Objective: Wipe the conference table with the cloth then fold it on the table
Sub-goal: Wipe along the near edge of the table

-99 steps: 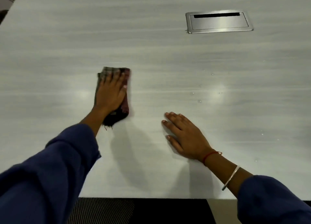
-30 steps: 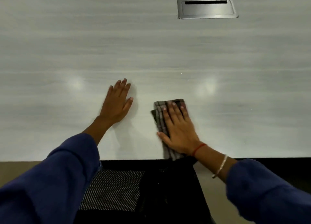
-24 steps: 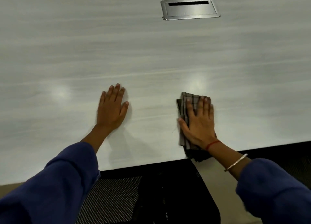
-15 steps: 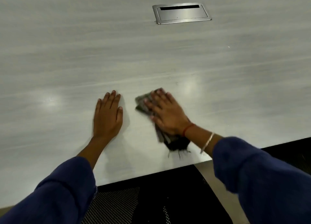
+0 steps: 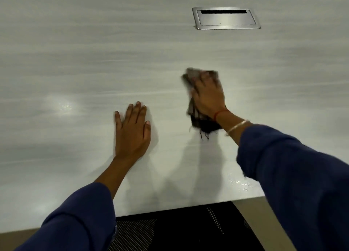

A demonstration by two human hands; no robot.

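**Wiping stroke, right of centre**

The right hand [image 5: 208, 95] lies palm-down on the bunched, dark checked cloth [image 5: 193, 77] right of centre, fingers laid over it rather than clenched, though blurred. The left hand [image 5: 132, 131] rests flat and empty on the pale grey wood-grain conference table [image 5: 75, 62], lower centre. Best practice here: press evenly through the whole palm, overlap strokes, and stop short of the brushed-metal cable hatch [image 5: 226, 19] at upper right. The damp-looking glint [image 5: 238, 182] at lower right probably needs a pass.
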